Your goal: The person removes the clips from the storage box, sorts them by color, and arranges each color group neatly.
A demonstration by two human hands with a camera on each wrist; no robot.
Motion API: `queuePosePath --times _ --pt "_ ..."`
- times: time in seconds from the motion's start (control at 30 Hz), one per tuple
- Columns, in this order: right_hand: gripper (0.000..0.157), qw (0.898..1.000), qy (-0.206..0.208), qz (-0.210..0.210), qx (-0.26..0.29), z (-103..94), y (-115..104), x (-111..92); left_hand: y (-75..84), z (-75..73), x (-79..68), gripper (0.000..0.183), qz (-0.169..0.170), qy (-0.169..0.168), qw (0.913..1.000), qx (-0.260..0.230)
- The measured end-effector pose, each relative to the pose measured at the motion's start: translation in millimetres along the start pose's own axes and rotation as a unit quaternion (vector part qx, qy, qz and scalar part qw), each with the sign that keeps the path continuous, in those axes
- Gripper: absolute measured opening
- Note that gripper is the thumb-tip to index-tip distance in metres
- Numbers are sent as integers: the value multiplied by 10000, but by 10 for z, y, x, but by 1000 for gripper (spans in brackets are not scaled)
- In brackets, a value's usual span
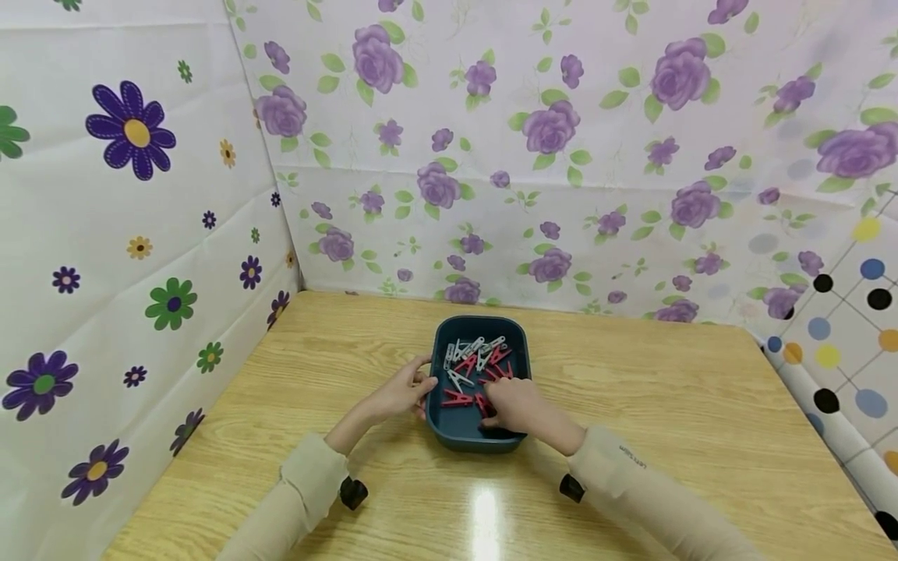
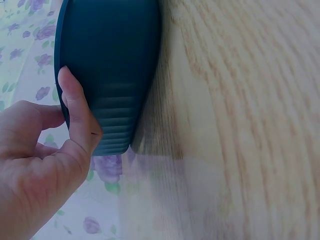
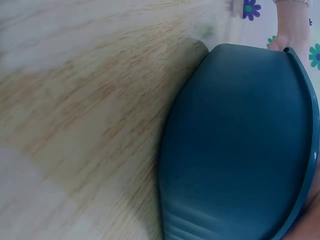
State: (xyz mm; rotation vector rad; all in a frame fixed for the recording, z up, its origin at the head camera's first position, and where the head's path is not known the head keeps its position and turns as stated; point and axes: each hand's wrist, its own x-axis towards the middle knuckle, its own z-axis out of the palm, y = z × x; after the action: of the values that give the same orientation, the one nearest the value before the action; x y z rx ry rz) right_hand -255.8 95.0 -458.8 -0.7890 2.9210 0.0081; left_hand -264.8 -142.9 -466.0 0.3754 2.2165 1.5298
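The left hand (image 1: 402,389) pinches the tub (image 1: 477,445) by its edge. In the tub, red clips (image 1: 457,399) lie beside the right hand (image 1: 517,405); I can't tell if its fingers hold one. The red clips look light, hard and springy, best pinched by a leg.

one bin (image 1: 477,444), two hands (image 1: 401,393) (image 1: 517,405), at least four red clothespins (image 1: 458,399) and four white clothespins (image 1: 459,379)
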Motion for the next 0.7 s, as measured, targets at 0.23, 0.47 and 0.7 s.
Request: queuePosePath --times 0.23,0.47,0.7 --pt "37 9999 -74 133 -27 6 -11 21 -15 -1 -4 57 39 7 10000 -36" --pt "31 9993 56 260 249 9 -10 32 -36 -3 12 57 77 2 10000 -18" --pt "31 9945 910 142 503 26 -6 26 -30 4 -3 57 40 -30 9999 -135"
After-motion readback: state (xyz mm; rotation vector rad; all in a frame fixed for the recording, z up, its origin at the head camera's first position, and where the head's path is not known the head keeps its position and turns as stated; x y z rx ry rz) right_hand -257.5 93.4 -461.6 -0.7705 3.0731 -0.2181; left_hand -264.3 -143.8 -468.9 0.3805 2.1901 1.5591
